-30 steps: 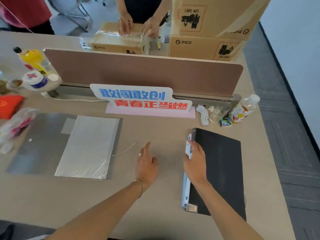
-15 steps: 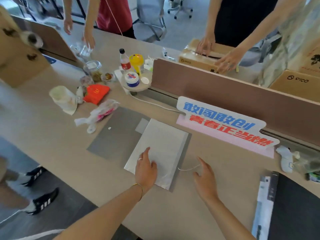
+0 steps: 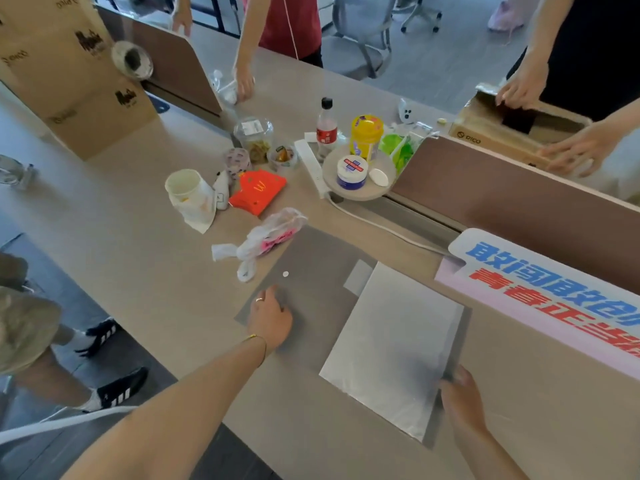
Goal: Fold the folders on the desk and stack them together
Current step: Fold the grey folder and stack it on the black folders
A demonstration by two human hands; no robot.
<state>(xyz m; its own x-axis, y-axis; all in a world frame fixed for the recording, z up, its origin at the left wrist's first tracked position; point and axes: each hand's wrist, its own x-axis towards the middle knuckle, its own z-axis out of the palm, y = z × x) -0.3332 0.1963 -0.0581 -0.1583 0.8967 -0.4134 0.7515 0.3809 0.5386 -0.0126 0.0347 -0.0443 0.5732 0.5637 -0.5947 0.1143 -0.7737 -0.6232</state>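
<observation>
A grey translucent folder (image 3: 313,282) lies open and flat on the desk, with a small white snap button on its left flap. White sheets (image 3: 391,344) rest on its right half. My left hand (image 3: 270,318) lies on the left flap near its front corner, fingers curled at the flap's edge. My right hand (image 3: 462,398) is at the folder's right edge near the front corner, thumb on top of the grey edge. The black folder from earlier is out of view.
A crumpled plastic bag (image 3: 266,237), a red carton (image 3: 258,190), a paper cup (image 3: 188,192), bottles and jars crowd the desk behind the folder. A blue-and-red sign (image 3: 550,289) leans on the brown divider (image 3: 502,199). Other people's hands work across the desk.
My view swung left, away from the black folder. My left hand moved from the white sheets onto the grey left flap. My right hand left the bare desk and took the folder's right edge.
</observation>
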